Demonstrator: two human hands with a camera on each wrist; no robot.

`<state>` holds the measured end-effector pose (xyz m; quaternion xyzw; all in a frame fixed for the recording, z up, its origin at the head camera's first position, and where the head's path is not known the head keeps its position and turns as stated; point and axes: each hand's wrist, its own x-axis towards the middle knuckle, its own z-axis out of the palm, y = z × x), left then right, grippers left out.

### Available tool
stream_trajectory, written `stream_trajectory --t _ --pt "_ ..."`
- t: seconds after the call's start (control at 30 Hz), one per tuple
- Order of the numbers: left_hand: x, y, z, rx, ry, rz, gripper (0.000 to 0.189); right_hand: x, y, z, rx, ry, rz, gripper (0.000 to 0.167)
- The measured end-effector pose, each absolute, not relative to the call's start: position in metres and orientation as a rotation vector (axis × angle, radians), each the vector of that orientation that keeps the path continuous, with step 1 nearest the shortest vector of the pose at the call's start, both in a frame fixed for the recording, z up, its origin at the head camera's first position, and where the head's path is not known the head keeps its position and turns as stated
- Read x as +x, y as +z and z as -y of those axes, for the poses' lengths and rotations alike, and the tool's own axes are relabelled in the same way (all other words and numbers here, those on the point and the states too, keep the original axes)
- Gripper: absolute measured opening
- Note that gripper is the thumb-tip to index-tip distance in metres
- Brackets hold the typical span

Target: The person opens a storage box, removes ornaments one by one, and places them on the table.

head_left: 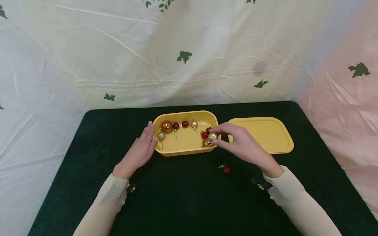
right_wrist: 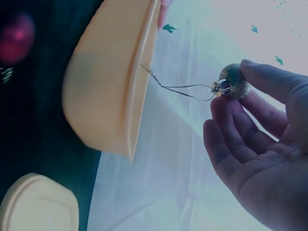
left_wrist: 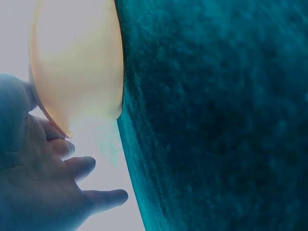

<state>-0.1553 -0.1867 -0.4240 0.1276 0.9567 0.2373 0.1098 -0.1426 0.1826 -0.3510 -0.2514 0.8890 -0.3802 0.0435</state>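
Observation:
A gold glitter Christmas bauble (right_wrist: 236, 82) is pinched between thumb and fingers of my right hand (head_left: 240, 142), above the right end of a yellow box (head_left: 177, 152). Its string loop hangs from the metal cap. My left hand (head_left: 141, 147) lies against the box's left end, fingers extended along the outside. Inside, several baubles line the back and left, among them a large copper bauble (head_left: 166, 126), a red bauble (head_left: 185, 124) and a pale gold bauble (head_left: 194, 125). Below my right fingers sit another copper bauble (head_left: 207, 143) and a red one (head_left: 205, 135), partly covered.
A yellow lid (head_left: 265, 134) lies flat right of the box, partly behind my right hand. One red bauble (head_left: 226, 170) with a gold string rests on the dark green table (head_left: 183, 203) in front. A printed white cloth (head_left: 133, 65) hangs behind the table.

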Motion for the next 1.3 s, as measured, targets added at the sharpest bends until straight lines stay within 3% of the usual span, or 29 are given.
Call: stream_trajectory --t 0.73,1.3 --pt "-0.155 -0.423 0.187 0.388 0.685 -2.812 0.069 -0.106 -0.371 -0.232 -0.671 -1.111 -2.748 0.028" --pt "-0.155 -0.423 0.188 0.418 0.7 -2.825 0.069 -0.09 -0.41 -0.255 -0.601 -1.059 -2.7 0.032"
